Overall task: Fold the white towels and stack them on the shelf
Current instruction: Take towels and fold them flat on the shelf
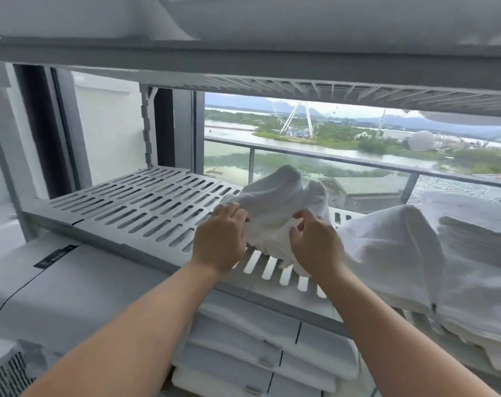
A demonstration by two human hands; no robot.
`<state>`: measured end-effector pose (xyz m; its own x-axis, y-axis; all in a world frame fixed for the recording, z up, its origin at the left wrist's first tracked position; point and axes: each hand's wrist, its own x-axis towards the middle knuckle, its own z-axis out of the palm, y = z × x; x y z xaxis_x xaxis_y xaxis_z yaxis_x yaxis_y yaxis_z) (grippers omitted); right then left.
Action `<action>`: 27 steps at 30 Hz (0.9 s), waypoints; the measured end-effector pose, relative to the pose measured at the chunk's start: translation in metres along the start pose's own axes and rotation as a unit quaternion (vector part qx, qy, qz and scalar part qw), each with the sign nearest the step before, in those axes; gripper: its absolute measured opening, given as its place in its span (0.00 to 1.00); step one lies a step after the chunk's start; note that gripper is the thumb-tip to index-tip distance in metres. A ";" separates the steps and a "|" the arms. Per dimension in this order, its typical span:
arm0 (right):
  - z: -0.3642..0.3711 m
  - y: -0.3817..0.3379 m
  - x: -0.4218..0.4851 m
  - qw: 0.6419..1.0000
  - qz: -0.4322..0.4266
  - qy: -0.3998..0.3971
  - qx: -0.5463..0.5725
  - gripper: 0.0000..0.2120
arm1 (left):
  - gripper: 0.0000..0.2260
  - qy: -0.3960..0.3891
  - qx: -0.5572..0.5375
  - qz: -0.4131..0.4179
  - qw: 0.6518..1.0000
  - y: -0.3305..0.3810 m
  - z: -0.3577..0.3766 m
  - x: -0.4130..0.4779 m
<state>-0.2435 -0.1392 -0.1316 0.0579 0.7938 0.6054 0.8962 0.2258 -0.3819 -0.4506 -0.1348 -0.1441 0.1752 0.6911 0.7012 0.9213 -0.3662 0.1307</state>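
Gripping the crumpled white towel (278,202) on the shelf (129,207) with curled fingers of left hand (220,239) and right hand (315,245), bulk heaped just beyond fingertips, crosswise, equally near both.

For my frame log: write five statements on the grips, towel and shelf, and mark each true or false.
1. The left grip and the right grip both hold a white towel. True.
2. The towel is neatly folded. False: it is bunched up.
3. The shelf under the towel is slotted. True.
4. A pile of white linen lies left of the grips. False: the pile lies to their right.
5. A Ferris wheel shows through the window. True.
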 end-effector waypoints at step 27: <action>0.065 -0.022 0.167 0.990 0.103 -0.019 -0.095 0.13 | 0.04 -0.259 -0.431 -0.139 0.853 -0.095 0.090 0.144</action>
<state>-0.2821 0.0256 -0.0678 0.2351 0.8333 0.5004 0.9340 -0.0512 -0.3536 -0.4816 0.0552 -0.1184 0.3264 0.9270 0.1846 0.3936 -0.3108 0.8652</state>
